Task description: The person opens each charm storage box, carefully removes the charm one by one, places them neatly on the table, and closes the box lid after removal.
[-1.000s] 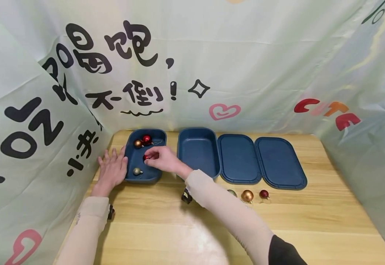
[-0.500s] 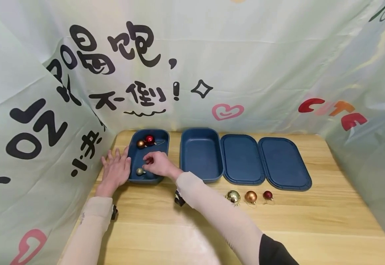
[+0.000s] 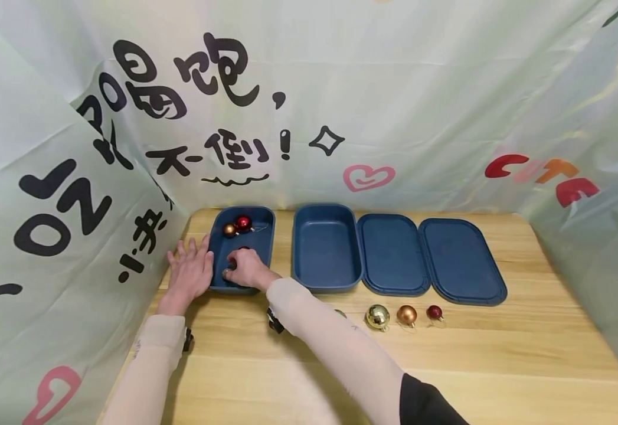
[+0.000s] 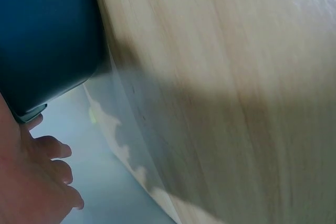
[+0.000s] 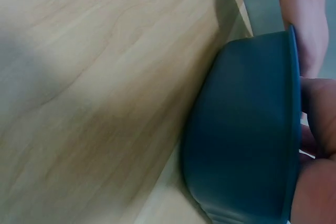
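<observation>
In the head view my right hand (image 3: 248,270) reaches into the left blue box (image 3: 257,239), its fingers curled and pinching the small gold glitter Christmas ball, mostly covered by the fingers. Just behind the knuckles a red ball (image 3: 244,248) peeks out. Farther back in the same box lie a copper ball (image 3: 229,229) and a shiny red ball (image 3: 243,222) with a string loop. My left hand (image 3: 190,273) rests against the box's left rim, fingers straight and spread. The right wrist view shows the box wall (image 5: 241,129) hiding most of my right fingers.
A second blue box (image 3: 327,248) stands to the right, followed by two flat blue lids (image 3: 395,254). In front of these lie a gold ball (image 3: 378,317), a copper ball (image 3: 406,316) and a dark red ball (image 3: 434,312); my right forearm partly covers another ball (image 3: 340,313).
My right hand has let go of the red ball inside the left box and moved toward the front, down onto the gold glitter ball. The left hand stays at the rim.
</observation>
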{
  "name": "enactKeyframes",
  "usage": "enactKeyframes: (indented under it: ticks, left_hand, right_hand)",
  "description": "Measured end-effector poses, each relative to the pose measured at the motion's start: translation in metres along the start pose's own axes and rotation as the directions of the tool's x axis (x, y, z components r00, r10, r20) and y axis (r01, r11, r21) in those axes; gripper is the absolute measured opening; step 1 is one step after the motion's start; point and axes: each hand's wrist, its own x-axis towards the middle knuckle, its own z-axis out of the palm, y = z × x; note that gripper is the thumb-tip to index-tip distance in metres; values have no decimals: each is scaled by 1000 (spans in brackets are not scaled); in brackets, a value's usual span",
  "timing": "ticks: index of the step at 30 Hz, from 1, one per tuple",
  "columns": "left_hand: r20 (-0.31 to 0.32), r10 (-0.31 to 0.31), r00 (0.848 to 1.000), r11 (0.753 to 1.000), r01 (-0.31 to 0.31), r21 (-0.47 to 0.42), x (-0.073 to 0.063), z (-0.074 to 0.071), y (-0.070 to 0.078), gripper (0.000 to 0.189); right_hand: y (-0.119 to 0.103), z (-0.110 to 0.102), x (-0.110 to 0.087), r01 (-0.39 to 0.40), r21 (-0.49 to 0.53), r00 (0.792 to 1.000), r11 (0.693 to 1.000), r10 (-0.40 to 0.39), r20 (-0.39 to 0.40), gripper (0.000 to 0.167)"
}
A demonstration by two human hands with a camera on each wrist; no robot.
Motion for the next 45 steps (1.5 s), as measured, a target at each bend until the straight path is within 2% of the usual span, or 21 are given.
enactKeyframes:
  ticks: [9,13,18,20,26,30,37,45]
  left_hand:
    - [7,2,1000,1000,-2,-15,1,1,4,59]
    - [14,-2,1000,1000,2,-20,1,2,3,60]
    - [15,-4,1000,1000,5,-29,1,2,4,59]
    - [10,-4,1000,1000,4,-28,1,2,5,59]
    - [6,-6,1000,1000,6,-24,2,3,6,59]
    - [11,-7,1000,1000,7,-20,3,3,5,59]
    - [13,-15,1000,999,16,-28,0,-2,2,60]
    - [10,-12,1000,999,12,-29,0,-2,2,60]
  right_hand:
    - [2,8,6,3,-154,1000,988,-2,3,26]
    - [2,10,7,6,-190,1000,982,-3,18,29]
    - [2,10,8,27,-221,999,975,-20,34,18]
    - [3,11,8,31,-217,999,976,-25,33,13]
    - [6,12,8,33,-202,999,979,-31,14,15]
    - [5,7,7,49,-153,998,987,-53,-19,12]
    - [-3,-15,2,91,-24,993,996,-92,-71,22]
    - [-2,-42,-17,137,71,984,988,-128,-123,19]
